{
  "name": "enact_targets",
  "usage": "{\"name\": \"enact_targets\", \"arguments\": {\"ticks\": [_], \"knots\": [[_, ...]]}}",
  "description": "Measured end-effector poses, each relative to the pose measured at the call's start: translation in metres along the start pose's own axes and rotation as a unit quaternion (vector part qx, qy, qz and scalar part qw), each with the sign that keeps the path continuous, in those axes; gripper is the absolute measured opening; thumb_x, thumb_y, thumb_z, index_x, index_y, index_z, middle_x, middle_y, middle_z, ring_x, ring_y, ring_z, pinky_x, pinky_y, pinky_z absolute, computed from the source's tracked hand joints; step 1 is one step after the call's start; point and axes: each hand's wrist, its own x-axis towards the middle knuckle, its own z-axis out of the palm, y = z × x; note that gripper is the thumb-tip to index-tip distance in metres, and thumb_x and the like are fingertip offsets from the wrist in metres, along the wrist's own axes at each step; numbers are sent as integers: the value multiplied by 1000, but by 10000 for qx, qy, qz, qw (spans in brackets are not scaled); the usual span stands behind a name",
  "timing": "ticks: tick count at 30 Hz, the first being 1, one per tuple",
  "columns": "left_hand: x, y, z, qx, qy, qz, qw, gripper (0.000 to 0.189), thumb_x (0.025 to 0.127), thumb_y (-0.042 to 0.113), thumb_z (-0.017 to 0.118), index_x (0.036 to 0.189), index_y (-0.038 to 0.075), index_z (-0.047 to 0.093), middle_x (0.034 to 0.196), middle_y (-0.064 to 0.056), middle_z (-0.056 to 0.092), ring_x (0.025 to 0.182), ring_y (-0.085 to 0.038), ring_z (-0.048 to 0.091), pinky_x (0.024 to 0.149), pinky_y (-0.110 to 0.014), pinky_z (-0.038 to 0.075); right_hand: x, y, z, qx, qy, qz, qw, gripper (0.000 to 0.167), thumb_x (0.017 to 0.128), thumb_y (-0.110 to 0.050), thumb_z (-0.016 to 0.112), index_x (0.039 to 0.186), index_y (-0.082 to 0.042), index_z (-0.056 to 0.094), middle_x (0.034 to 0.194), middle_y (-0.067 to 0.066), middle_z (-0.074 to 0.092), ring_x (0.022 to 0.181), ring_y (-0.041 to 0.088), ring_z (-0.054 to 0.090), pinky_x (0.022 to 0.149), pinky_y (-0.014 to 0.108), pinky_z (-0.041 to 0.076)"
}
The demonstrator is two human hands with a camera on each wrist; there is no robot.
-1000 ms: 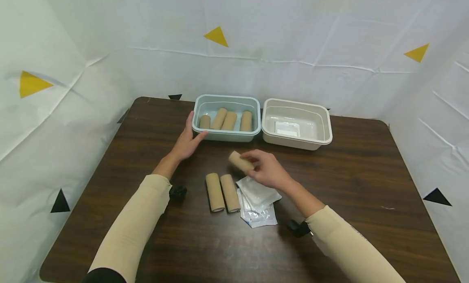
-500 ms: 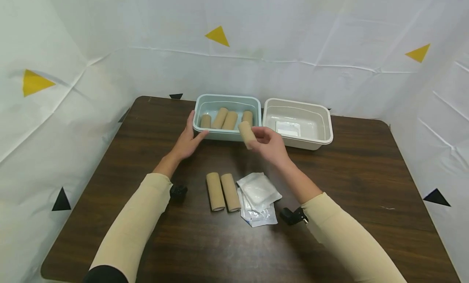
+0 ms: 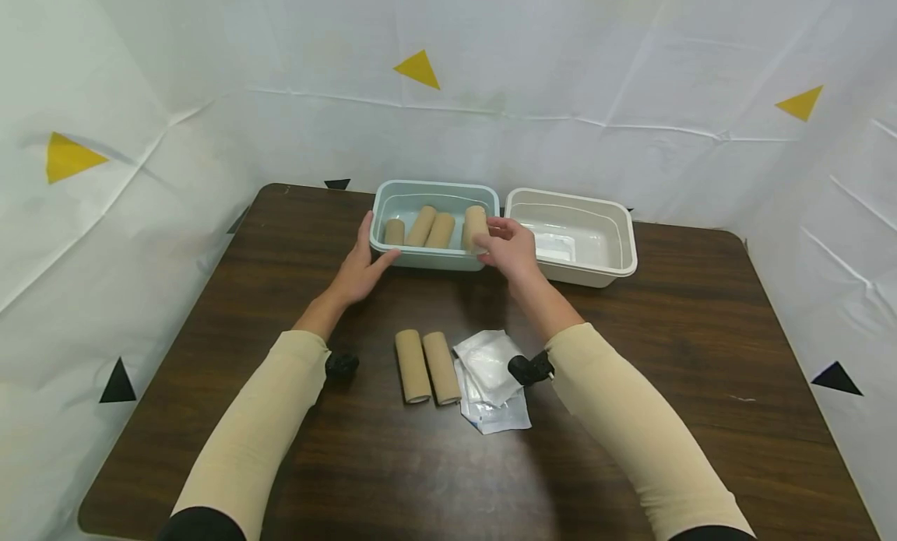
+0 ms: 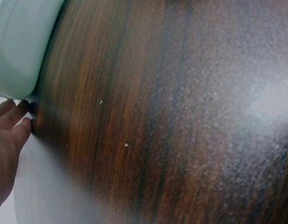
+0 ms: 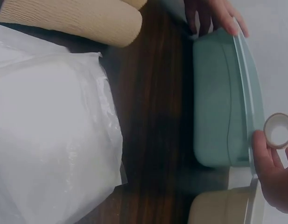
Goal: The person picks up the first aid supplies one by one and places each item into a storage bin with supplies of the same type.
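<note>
My right hand (image 3: 511,249) pinches a tan, crepe-textured bandage roll (image 3: 475,223) over the right end of the pale blue-green bin (image 3: 434,259). In the right wrist view the roll's round end (image 5: 278,130) shows above the rim. My left hand (image 3: 356,275) rests against the bin's left front corner, thumb at the front rim and fingers spread along the side. Inside the bin lie several more rolls (image 3: 421,226); the rightmost is mostly hidden behind the held one. Two bandage rolls (image 3: 412,367) lie side by side on the table.
White flat packets (image 3: 490,374) lie stacked right of the two table rolls, partly under my right wrist camera. A cream bin (image 3: 582,275) with a white packet (image 3: 556,246) inside stands right beside the blue-green bin. White sheeting (image 3: 561,74) surrounds the brown table (image 3: 666,354).
My right hand has carried the bandage roll from above the packets up and away to the blue-green bin, turning it more upright. My left hand has stayed at the bin's corner.
</note>
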Motion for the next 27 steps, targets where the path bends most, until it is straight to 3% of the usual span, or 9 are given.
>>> {"name": "enact_targets", "arguments": {"ticks": [15, 27], "knots": [[1, 0, 2, -31, -46, 174, 9998, 88, 98, 51, 54, 157, 32, -9, 164, -8, 8, 146, -28, 18, 113, -55, 19, 10, -2, 3, 239, 209, 241, 9992, 45, 90, -6, 68, 133, -1, 56, 132, 17, 53, 105, 26, 61, 81, 32, 55], [2, 1, 4, -57, -67, 145, 9999, 89, 98, 50, 54, 157, 30, -8, 164, -8, 6, 147, -28, 17, 114, -54, 18, 8, 0, -2, 145, 165, 50, 9997, 47, 89, -3, 68, 135, 0, 55, 137, 19, 52, 116, 27, 58, 94, 38, 49]]}}
